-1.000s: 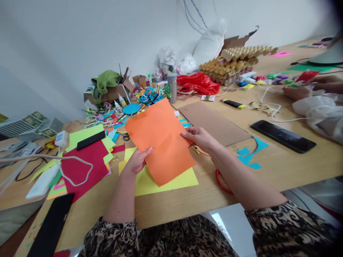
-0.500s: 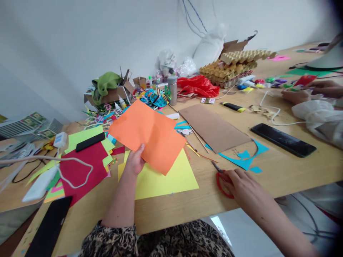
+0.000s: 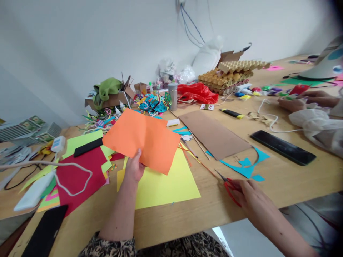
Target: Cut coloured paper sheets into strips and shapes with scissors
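Left hand (image 3: 135,168) pinches orange sheet (image 3: 140,141) by its lower edge, left of center. Right hand (image 3: 248,194), lower right, is closed on red-handled scissors (image 3: 230,188). Hands well apart.
Cardboard box (image 3: 114,100), upper left: green cloth (image 3: 107,88) over it, deeper contents unreadable. Clear bag (image 3: 187,75), upper center: contents too blurred. Orange sheet hides part of yellow sheet (image 3: 166,189). Co-worker's hands (image 3: 292,104), right edge, forearms cut off.

Egg trays (image 3: 227,77) beside red bag (image 3: 199,92); green cloth (image 3: 109,86) on box (image 3: 114,101).
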A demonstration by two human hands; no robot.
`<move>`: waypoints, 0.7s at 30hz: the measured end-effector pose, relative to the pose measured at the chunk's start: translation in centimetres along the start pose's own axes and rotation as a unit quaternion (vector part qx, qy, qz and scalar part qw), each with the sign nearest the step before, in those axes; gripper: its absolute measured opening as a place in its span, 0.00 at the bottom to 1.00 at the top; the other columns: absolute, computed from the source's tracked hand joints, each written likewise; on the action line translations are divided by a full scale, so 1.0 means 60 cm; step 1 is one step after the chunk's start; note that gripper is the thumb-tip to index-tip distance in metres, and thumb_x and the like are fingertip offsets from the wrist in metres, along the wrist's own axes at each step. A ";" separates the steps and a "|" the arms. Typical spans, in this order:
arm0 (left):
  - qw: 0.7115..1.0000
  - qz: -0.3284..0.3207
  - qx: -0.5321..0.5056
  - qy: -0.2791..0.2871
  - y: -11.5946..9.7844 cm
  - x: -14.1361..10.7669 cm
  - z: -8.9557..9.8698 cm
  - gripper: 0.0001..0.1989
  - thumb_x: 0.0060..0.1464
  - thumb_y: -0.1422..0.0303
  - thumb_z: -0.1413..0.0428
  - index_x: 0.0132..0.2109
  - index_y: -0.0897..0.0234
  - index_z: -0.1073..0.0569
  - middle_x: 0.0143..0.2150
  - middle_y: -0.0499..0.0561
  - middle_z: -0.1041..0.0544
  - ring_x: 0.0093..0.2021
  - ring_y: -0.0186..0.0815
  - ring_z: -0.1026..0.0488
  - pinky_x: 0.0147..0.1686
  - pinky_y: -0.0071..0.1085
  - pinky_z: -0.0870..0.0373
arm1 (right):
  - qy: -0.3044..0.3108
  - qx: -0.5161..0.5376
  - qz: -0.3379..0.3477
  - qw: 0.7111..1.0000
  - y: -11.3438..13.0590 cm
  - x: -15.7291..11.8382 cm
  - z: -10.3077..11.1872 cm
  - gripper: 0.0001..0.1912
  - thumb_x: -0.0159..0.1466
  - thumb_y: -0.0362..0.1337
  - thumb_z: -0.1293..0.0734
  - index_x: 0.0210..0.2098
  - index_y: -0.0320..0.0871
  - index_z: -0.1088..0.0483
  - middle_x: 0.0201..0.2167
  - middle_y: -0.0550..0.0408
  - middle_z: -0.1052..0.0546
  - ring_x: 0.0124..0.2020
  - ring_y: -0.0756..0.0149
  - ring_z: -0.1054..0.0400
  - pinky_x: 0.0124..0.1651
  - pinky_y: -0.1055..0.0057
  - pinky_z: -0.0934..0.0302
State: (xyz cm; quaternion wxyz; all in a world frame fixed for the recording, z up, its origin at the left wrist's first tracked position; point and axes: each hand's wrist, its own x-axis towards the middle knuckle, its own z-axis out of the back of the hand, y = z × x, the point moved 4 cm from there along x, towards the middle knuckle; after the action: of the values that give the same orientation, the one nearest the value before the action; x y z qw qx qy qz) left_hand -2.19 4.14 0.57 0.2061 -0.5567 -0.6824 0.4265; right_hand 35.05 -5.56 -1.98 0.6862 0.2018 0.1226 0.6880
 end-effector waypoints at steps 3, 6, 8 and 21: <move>1.000 0.001 -0.010 -0.010 0.001 -0.001 0.000 0.15 0.51 0.73 0.43 0.47 0.57 0.27 0.48 0.48 0.24 0.43 0.34 0.24 0.42 0.31 0.26 | 0.012 0.089 -0.032 0.995 0.008 0.006 0.015 0.16 0.61 0.43 0.43 0.38 0.41 0.30 0.35 0.43 0.25 0.38 0.54 0.30 0.39 0.60 0.35; 0.999 0.003 -0.021 -0.025 0.001 -0.002 0.000 0.14 0.52 0.73 0.43 0.47 0.57 0.27 0.47 0.47 0.23 0.42 0.33 0.24 0.40 0.30 0.25 | 0.103 0.251 -0.055 0.961 0.033 0.012 0.021 0.17 0.59 0.47 0.39 0.39 0.42 0.29 0.35 0.44 0.24 0.34 0.55 0.30 0.34 0.63 0.35; 0.999 0.006 -0.029 -0.036 0.001 -0.002 0.000 0.13 0.53 0.73 0.44 0.46 0.57 0.27 0.46 0.47 0.23 0.41 0.33 0.24 0.38 0.29 0.25 | 0.162 0.379 -0.070 0.908 0.058 0.015 0.017 0.19 0.57 0.50 0.36 0.40 0.42 0.29 0.34 0.45 0.24 0.32 0.57 0.30 0.31 0.65 0.36; 0.994 -0.021 -0.076 -0.076 -0.003 0.002 0.005 0.11 0.56 0.69 0.46 0.47 0.57 0.28 0.46 0.48 0.22 0.40 0.32 0.24 0.36 0.28 0.26 | 0.207 0.748 -0.068 0.627 0.251 0.169 -0.035 0.13 0.52 0.43 0.28 0.33 0.42 0.28 0.31 0.53 0.27 0.25 0.72 0.37 0.26 0.74 0.41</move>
State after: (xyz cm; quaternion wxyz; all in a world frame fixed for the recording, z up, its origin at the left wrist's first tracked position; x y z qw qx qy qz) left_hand -2.53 4.13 0.55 0.1197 -0.5227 -0.7380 0.4097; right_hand 20.88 4.30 4.00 0.3006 0.4892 0.7472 0.3348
